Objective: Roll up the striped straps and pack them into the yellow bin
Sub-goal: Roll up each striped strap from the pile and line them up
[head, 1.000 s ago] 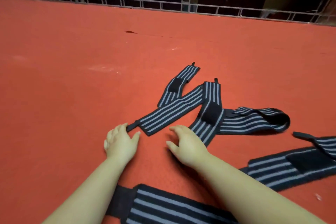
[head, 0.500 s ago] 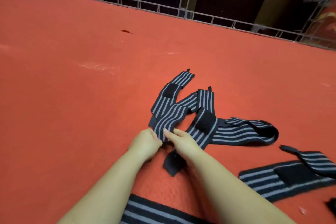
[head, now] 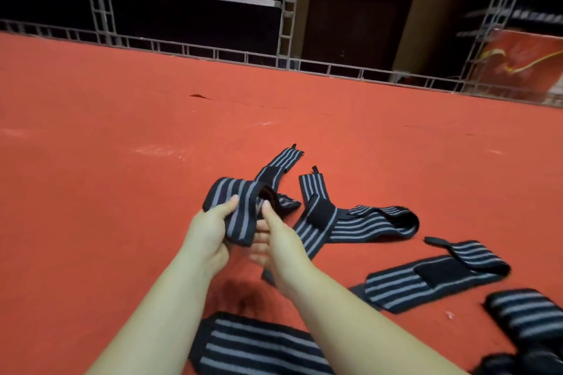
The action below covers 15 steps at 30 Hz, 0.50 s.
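Both hands, left (head: 210,234) and right (head: 280,242), hold one folded striped strap (head: 240,207) in their grip. Five more straps lie on the red floor (head: 106,161); one (head: 524,313) is rolled.

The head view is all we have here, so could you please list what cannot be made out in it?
- Yellow bin: nowhere in the head view.
- Right hand fingers: blurred, behind the held strap.
- Nearest strap: cut off by the bottom edge and both forearms.
- Rolled strap: cut by the right edge.
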{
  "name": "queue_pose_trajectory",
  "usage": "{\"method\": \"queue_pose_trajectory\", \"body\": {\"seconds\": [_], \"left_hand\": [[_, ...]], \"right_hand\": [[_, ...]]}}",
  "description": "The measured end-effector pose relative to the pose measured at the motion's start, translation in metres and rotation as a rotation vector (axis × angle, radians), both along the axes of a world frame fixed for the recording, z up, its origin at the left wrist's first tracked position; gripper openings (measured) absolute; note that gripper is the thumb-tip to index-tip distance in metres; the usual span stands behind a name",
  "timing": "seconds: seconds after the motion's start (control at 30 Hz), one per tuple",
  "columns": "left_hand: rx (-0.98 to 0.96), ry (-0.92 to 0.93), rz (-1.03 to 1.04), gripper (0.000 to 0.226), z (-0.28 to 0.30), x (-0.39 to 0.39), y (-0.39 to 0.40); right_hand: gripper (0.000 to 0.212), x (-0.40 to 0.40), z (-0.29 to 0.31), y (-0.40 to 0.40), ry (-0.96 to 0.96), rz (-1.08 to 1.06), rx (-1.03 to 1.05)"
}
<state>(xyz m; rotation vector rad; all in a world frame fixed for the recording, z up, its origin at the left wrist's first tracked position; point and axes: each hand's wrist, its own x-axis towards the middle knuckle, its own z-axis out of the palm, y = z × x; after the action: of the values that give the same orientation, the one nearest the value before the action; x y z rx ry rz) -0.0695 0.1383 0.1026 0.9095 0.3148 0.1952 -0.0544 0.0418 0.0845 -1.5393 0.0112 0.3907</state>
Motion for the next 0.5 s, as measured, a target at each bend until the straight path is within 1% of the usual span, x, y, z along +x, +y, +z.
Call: {"method": "queue_pose_trajectory", "body": {"seconds": [0.03, 0.07, 0.13, 0.2, 0.23, 0.27, 0.33, 0.37, 0.43, 0.47, 0.5], "left_hand": [[0.026, -0.047, -0.034, 0.015, 0.006, -0.009, -0.002], [0.057, -0.08, -0.089, 0.014, 0.01, -0.019, -0.003], [0.197, -0.106, -0.268, 0.017, 0.015, -0.04, -0.005], [0.446, -0.081, -0.446, 0.02, 0.011, -0.054, -0.005], [0.522, -0.065, -0.489, 0.021, 0.006, -0.057, -0.004], [0.537, -0.05, -0.515, 0.022, 0.003, -0.059, -0.002], [0.466, -0.043, -0.594, 0.026, 0.002, -0.063, 0.001], [0.392, -0.05, -0.645, 0.036, 0.002, -0.064, 0.0], [0.134, -0.079, -0.695, 0.07, 0.006, -0.065, -0.003], [-0.003, -0.103, -0.684, 0.084, 0.008, -0.064, -0.005], [-0.105, -0.131, -0.641, 0.09, 0.011, -0.064, -0.009]], "right_hand": [[0.059, 0.0, 0.006, -0.006, 0.136, -0.007, 0.159], [0.06, 0.001, 0.014, -0.013, 0.22, -0.013, 0.299], [0.056, 0.006, 0.032, -0.03, 0.248, -0.038, 0.49], [0.042, 0.011, 0.049, -0.041, 0.239, -0.074, 0.573], [0.035, 0.012, 0.054, -0.043, 0.207, -0.106, 0.56], [0.03, 0.011, 0.058, -0.045, 0.168, -0.134, 0.532], [0.019, 0.006, 0.063, -0.049, 0.058, -0.146, 0.46], [0.015, 0.001, 0.065, -0.052, -0.002, -0.114, 0.428], [0.014, -0.012, 0.07, -0.061, -0.118, 0.007, 0.365], [0.014, -0.021, 0.075, -0.068, -0.172, 0.08, 0.314], [0.015, -0.031, 0.08, -0.076, -0.216, 0.151, 0.261]]}}
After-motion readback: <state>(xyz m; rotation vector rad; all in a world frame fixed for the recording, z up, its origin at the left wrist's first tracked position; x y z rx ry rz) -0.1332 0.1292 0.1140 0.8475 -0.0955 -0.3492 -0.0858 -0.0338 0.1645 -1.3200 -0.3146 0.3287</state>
